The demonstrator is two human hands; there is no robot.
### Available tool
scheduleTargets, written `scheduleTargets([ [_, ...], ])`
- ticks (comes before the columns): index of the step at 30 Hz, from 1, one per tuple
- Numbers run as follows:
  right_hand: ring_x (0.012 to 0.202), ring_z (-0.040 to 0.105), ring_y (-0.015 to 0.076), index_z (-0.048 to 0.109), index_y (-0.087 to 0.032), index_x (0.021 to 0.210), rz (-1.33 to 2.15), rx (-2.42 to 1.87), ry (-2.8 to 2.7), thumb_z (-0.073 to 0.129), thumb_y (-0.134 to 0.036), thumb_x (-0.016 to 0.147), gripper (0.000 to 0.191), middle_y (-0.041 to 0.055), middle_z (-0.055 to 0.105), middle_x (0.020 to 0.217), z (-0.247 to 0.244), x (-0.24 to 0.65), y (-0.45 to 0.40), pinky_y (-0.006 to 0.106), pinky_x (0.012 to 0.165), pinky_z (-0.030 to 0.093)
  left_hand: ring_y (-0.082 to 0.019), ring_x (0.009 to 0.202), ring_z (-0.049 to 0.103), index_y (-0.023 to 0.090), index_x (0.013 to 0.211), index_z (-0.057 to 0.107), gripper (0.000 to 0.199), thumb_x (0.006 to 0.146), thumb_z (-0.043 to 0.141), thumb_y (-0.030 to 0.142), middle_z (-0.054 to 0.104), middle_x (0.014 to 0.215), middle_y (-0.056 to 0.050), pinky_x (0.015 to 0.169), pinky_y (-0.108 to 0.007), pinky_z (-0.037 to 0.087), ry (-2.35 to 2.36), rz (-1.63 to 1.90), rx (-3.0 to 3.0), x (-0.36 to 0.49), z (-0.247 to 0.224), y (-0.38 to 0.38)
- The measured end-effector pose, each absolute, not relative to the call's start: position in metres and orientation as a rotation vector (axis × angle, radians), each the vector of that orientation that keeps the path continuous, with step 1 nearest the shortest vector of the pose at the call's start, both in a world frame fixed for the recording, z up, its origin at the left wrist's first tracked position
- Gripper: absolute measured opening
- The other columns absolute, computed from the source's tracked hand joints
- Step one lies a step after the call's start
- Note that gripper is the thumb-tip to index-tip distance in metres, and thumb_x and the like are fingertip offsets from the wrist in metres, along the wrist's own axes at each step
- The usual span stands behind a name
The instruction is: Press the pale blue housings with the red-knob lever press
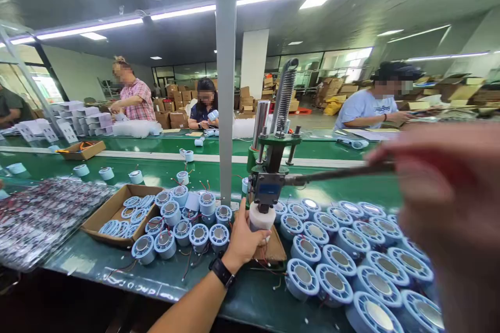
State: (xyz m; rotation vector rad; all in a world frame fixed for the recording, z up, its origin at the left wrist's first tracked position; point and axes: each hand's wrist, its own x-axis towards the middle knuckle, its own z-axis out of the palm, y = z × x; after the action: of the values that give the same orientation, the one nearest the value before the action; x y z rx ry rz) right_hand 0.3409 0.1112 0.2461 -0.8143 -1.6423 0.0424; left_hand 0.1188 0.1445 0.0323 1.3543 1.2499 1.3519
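Observation:
A green hand press [269,166] with a tall spring stands on the bench near the middle. Under its ram is a white round block [261,217], sitting on a part mostly hidden by my fingers. My left hand [246,237], a black watch on its wrist, is closed around that part from the left and front. At the right, blurred and close to the camera, my right hand [425,166] is wrapped round the end of the press's long lever [347,171], which lies nearly level. Brown cardboard [275,250] is at the press's base.
Many light blue round units [332,281] fill the bench on the right; several more [199,237] stand left. A cardboard box [113,208] holds blue rings beside bagged parts [50,213]. A grey post [225,83] rises behind. Several people work across the green conveyor [199,166].

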Motion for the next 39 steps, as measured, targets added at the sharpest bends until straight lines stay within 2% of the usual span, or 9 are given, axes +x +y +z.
scheduleTargets([
  [4, 0.087, 0.068, 0.0186, 0.072, -0.015, 0.104, -0.22, -0.964, -1.685, 0.049, -0.025, 0.093, 0.027, 0.0063, 0.07, 0.088, 0.33, 0.292, 0.189, 0.036, 0.085, 0.051, -0.03, 0.131, 0.051, 0.016, 0.155, 0.026, 0.102, 0.067, 0.077, 0.006, 0.055, 0.139, -0.017, 0.118, -0.045, 0.034, 1.348, 1.373, 1.386, 0.117, 0.038, 0.122],
  [8, 0.084, 0.069, 0.0178, 0.07, -0.01, 0.103, -0.188, -1.016, -1.734, 0.037, -0.032, 0.098, 0.04, 0.0048, 0.067, 0.076, 0.334, 0.271, 0.229, 0.04, 0.09, 0.05, -0.031, 0.13, 0.049, 0.019, 0.143, 0.05, 0.078, 0.069, 0.072, 0.009, 0.059, 0.134, -0.012, 0.117, -0.049, 0.036, 1.513, 1.197, 1.677, 0.093, 0.029, 0.07],
  [15, 0.131, 0.049, 0.0273, 0.052, -0.015, 0.142, -0.285, -1.163, -1.818, 0.033, -0.03, 0.099, 0.049, 0.0144, 0.054, 0.134, 0.331, 0.285, 0.193, 0.056, 0.112, 0.036, -0.031, 0.126, 0.055, 0.021, 0.142, 0.052, 0.06, 0.084, 0.066, 0.016, 0.054, 0.142, -0.014, 0.103, -0.046, 0.053, 1.825, 0.944, 2.45, 0.017, -0.03, 0.018],
  [20, 0.135, 0.046, 0.0216, 0.028, -0.042, 0.153, -0.25, -0.791, -1.831, 0.037, -0.026, 0.098, 0.058, 0.0039, 0.054, 0.135, 0.216, 0.242, 0.104, 0.051, 0.115, 0.042, -0.038, 0.14, 0.039, 0.021, 0.149, 0.043, 0.065, 0.087, 0.063, 0.022, 0.037, 0.157, -0.014, 0.104, -0.051, 0.049, 2.154, 0.879, 2.644, 0.004, -0.028, 0.023],
  [22, 0.131, 0.051, 0.0256, 0.031, -0.037, 0.155, 0.036, -0.661, -2.292, 0.049, -0.031, 0.094, 0.064, 0.0069, 0.053, 0.139, 0.15, 0.21, 0.087, 0.049, 0.106, 0.051, -0.041, 0.145, 0.032, 0.015, 0.155, 0.03, 0.077, 0.087, 0.062, 0.027, 0.032, 0.159, -0.018, 0.107, -0.056, 0.044, 2.213, 0.869, 2.664, 0.005, -0.025, 0.026],
  [25, 0.147, 0.029, 0.0376, 0.04, -0.03, 0.153, 0.379, -0.87, -2.727, 0.065, -0.044, 0.087, 0.071, 0.0145, 0.029, 0.159, 0.081, 0.17, 0.094, 0.06, 0.117, 0.031, -0.035, 0.146, 0.034, 0.01, 0.158, 0.013, 0.078, 0.091, 0.052, 0.023, 0.037, 0.157, -0.019, 0.111, -0.056, 0.039, 2.251, 0.892, 2.624, 0.002, -0.024, 0.028],
  [29, 0.151, 0.016, 0.0381, 0.032, -0.027, 0.156, 0.535, -0.891, -2.852, 0.057, -0.064, 0.089, 0.08, 0.0183, 0.021, 0.161, 0.057, 0.153, 0.114, 0.062, 0.122, 0.011, -0.03, 0.144, 0.039, 0.009, 0.159, 0.004, 0.077, 0.093, 0.045, 0.016, 0.04, 0.155, -0.019, 0.112, -0.05, 0.042, 2.133, 0.944, 2.552, -0.01, -0.031, 0.022],
  [34, 0.143, 0.032, 0.0373, 0.036, -0.021, 0.155, 0.516, -0.723, -2.829, 0.057, -0.078, 0.079, 0.097, 0.0165, 0.038, 0.153, 0.039, 0.163, 0.105, 0.059, 0.123, 0.016, -0.029, 0.141, 0.044, 0.016, 0.159, 0.01, 0.078, 0.096, 0.054, 0.031, 0.043, 0.153, -0.018, 0.107, -0.042, 0.05, 1.835, 1.102, 2.458, -0.026, -0.029, 0.004],
  [39, 0.143, 0.03, 0.0434, 0.033, -0.023, 0.155, 0.498, -0.682, -2.881, 0.06, -0.083, 0.072, 0.106, 0.019, 0.031, 0.157, 0.03, 0.158, 0.098, 0.068, 0.116, 0.022, -0.028, 0.141, 0.045, 0.027, 0.156, 0.02, 0.082, 0.086, 0.057, 0.011, 0.045, 0.152, -0.012, 0.114, -0.046, 0.045, 1.715, 1.15, 2.233, -0.033, -0.021, -0.014],
])
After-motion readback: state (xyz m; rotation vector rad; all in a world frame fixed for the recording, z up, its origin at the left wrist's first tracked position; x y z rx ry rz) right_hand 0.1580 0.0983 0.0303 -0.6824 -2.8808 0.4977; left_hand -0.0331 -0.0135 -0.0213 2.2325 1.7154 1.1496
